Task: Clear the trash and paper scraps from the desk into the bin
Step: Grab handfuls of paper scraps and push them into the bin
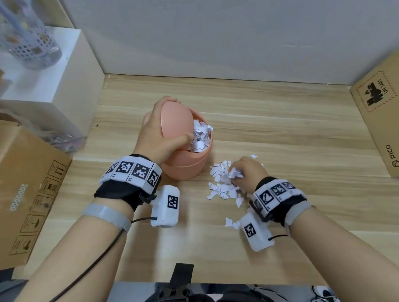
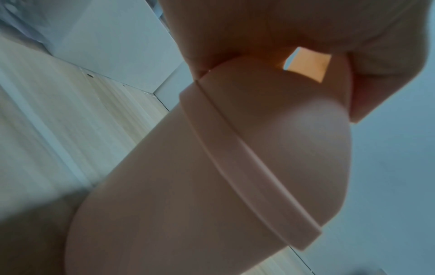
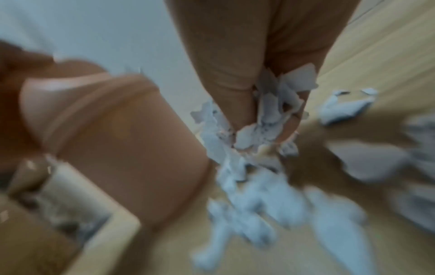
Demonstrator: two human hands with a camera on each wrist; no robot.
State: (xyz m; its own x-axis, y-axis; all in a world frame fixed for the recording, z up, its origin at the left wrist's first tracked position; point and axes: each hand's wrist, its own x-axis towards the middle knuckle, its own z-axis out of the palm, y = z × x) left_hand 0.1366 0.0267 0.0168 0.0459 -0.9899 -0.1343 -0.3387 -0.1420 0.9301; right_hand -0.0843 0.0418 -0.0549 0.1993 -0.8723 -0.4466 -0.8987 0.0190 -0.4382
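A small pink bin [image 1: 187, 166] stands mid-desk, its swing lid [image 1: 177, 119] tipped open and white paper scraps [image 1: 200, 136] filling the opening. My left hand [image 1: 160, 135] grips the lid, fingers over its top and thumb at the opening; the left wrist view shows the bin's side [image 2: 235, 167] close up. To the bin's right, torn paper scraps [image 1: 221, 187] lie scattered on the wood. My right hand [image 1: 242, 173] sits among them, its fingers pinching a bunch of scraps [image 3: 270, 115] just above the desk.
A brown cardboard box [image 1: 15, 193] stands at the left, a white block [image 1: 47, 75] with a clear cup behind it. Another PICO cardboard box [image 1: 389, 113] is at the right edge. The grey wall [image 1: 230, 26] closes the back of the wooden desk [image 1: 289, 127].
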